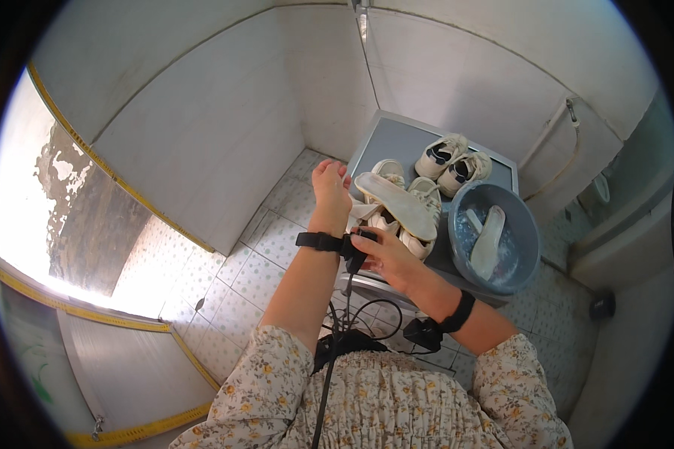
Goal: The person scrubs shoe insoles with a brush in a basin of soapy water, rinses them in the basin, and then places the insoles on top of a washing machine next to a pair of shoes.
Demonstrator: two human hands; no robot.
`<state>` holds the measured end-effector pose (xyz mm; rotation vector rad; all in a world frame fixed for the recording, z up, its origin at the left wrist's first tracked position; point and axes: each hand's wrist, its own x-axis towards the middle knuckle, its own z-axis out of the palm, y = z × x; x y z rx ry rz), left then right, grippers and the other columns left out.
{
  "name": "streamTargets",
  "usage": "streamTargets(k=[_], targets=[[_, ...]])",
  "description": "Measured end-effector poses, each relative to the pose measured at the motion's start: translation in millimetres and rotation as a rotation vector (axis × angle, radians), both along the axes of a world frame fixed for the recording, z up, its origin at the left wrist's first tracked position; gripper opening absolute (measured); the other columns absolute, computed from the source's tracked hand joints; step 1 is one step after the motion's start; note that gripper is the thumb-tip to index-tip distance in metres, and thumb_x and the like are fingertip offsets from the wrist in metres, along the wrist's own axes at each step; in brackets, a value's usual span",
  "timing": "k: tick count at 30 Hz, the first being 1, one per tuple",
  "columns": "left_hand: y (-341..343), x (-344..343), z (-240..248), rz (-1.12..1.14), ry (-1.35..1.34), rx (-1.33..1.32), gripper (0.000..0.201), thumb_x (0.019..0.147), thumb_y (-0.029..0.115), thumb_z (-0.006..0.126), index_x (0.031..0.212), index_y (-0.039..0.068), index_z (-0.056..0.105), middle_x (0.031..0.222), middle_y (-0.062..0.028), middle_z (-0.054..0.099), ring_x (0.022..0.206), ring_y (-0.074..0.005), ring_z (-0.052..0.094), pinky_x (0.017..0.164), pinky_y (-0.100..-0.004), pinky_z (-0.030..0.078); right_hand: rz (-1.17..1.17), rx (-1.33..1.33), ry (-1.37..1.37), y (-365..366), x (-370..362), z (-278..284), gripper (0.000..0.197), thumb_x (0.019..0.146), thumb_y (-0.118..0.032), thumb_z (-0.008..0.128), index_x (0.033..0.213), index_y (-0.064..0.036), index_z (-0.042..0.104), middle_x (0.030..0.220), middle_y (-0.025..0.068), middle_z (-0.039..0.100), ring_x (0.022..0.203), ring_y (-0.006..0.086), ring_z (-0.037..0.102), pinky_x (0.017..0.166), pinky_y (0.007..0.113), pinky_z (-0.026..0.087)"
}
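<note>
Right hand [386, 254] pinches small black device [357, 251] on left wrist strap; left hand [329, 187] relaxed, fingers loosely together; cream insole [397, 203] just beyond.

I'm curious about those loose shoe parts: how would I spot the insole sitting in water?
Find the grey table in the tiled corner. At its right end stands a round blue basin of water, and the pale insole leans inside it. A second insole lies dry across the shoes.
</note>
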<state>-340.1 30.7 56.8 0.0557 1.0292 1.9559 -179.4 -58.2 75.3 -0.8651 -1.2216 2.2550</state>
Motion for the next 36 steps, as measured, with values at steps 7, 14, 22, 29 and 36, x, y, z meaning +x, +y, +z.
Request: streamTargets(k=[7,14,22,29,36], targets=[[5.1,0.5,12.0,0.434,0.832,0.002,0.025,0.082,-0.001,0.049,0.106,0.006,0.049,0.102,-0.0082,0.053,0.092,-0.0204,0.053,0.075,-0.0319,0.045,0.015,-0.136,-0.015,-12.5,-1.7,0.9,0.031,0.079,-0.032,0.070,0.100,-0.0112,0.061,0.088,-0.0024,0.063,0.080,0.0085,0.057,0.073,0.028,0.043],[-18.1,14.2,60.8,0.594,1.929,0.287,0.035,0.075,-0.007,0.054,0.107,0.005,0.051,0.107,-0.0142,0.054,0.098,-0.0349,0.051,0.091,-0.0405,0.039,0.127,-0.323,0.070,-11.8,1.5,-16.8,0.036,0.084,-0.025,0.065,0.112,-0.0065,0.055,0.100,0.0023,0.062,0.091,0.0140,0.060,0.082,0.034,0.046],[-5.3,10.8,2.8,-0.301,0.556,0.163,0.027,0.088,0.008,0.054,0.114,0.003,0.050,0.095,-0.0071,0.064,0.081,-0.0169,0.061,0.075,-0.0281,0.049,0.057,-0.027,0.075,3.3,38.6,-25.8,0.041,0.088,-0.014,0.060,0.124,-0.0024,0.046,0.114,0.0072,0.056,0.103,0.0164,0.055,0.086,0.033,0.048],[-32.0,36.6,-29.6,-0.567,1.468,0.133,0.020,0.083,0.012,0.059,0.101,0.003,0.058,0.093,-0.0143,0.063,0.079,-0.0269,0.063,0.070,-0.0349,0.049,-0.524,0.312,-0.170,13.1,143.3,-0.9,0.026,0.091,-0.014,0.056,0.113,-0.0001,0.056,0.097,0.0070,0.062,0.087,0.0150,0.059,0.078,0.028,0.049],[-43.1,70.5,-34.2,-0.777,1.555,0.240,0.024,0.082,0.012,0.059,0.105,0.003,0.057,0.095,-0.0137,0.062,0.081,-0.0252,0.062,0.071,-0.0328,0.049,-0.651,0.768,-0.896,-2.4,260.3,-27.5,0.022,0.084,-0.016,0.062,0.100,-0.0011,0.062,0.094,0.0085,0.063,0.083,0.0185,0.061,0.073,0.031,0.049]])
